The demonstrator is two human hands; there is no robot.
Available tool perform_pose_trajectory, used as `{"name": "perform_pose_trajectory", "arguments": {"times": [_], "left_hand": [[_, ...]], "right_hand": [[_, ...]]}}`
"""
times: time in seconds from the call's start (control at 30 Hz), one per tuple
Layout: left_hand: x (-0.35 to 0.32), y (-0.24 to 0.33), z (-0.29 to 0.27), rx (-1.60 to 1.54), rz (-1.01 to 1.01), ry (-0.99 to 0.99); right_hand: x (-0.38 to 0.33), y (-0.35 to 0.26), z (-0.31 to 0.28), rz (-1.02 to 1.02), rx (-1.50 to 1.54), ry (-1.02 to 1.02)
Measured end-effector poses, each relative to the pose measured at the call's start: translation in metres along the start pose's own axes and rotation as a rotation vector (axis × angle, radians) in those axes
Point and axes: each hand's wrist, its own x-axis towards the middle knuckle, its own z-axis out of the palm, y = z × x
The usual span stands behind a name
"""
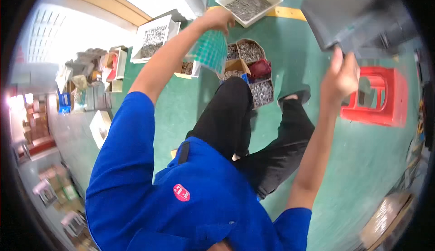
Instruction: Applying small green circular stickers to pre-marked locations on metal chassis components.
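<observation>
A teal mesh sheet [209,49] is held by its upper edge in the left hand [219,19], fingers closed on it, above the cardboard boxes of small metal parts [249,52]. A dark grey tray [351,13] is gripped at its lower edge by the right hand [340,76]. Apparently both are being lifted; steady carrying is needed next, as the tray is tilted
</observation>
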Motion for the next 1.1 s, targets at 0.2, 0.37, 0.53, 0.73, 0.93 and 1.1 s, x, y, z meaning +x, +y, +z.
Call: {"name": "perform_pose_trajectory", "arguments": {"times": [0.2, 0.37, 0.53, 0.73, 0.93, 1.1], "left_hand": [[0.027, -0.051, 0.187, 0.025, -0.346, 0.053], [0.065, -0.049, 0.258, 0.048, -0.251, 0.149], [0.119, -0.064, 0.323, -0.175, -0.380, 0.198], [0.132, -0.043, 0.359, -0.275, -0.640, 0.122], [0.138, -0.055, 0.355, -0.415, -0.552, -0.026], [0.124, -0.070, 0.329, -0.590, -0.412, 0.079]], "right_hand": [[-0.016, 0.031, -0.019, 0.639, 0.127, 0.039], [-0.044, 0.092, -0.050, 0.519, -0.075, 0.137], [-0.055, 0.098, -0.049, 0.576, -0.071, 0.423], [-0.056, 0.100, -0.037, 0.603, -0.135, 0.516], [-0.070, 0.114, -0.045, 0.516, -0.112, 0.377], [-0.047, 0.068, -0.044, 0.325, -0.407, 0.053]]}}
